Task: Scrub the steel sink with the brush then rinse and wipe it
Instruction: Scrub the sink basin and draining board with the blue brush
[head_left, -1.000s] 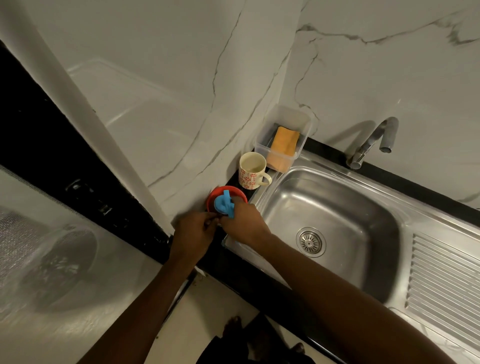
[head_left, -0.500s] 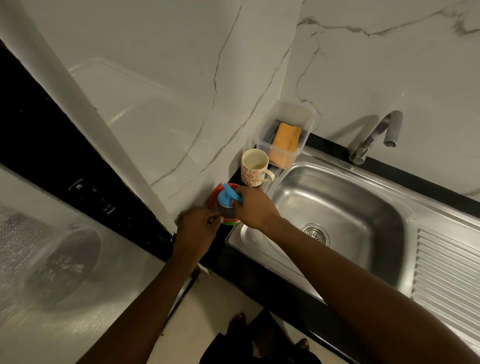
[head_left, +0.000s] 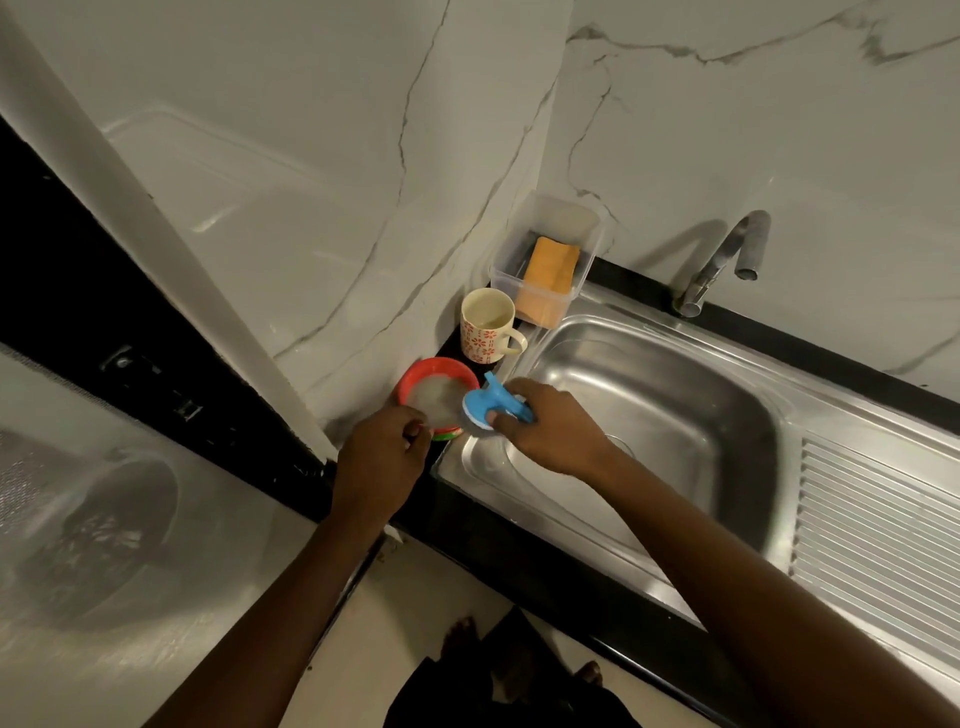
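While the red tub (head_left: 415, 372) is pinched by the left hand (head_left: 382, 457), the blue brush (head_left: 477, 407) is gripped in the right hand (head_left: 550, 431).

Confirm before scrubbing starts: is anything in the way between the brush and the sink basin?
Nothing visible. The right hand grips the blue brush over the left rim of the sink, whose bare basin opens right beside it. The mug and red tub stand on the counter, off that path.

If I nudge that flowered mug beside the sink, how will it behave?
The mug looks ceramic: probably stiff, weighty, breakable. Upright on a flat base, it should slide, not roll. It stands near the sink rim, so it might tip in.
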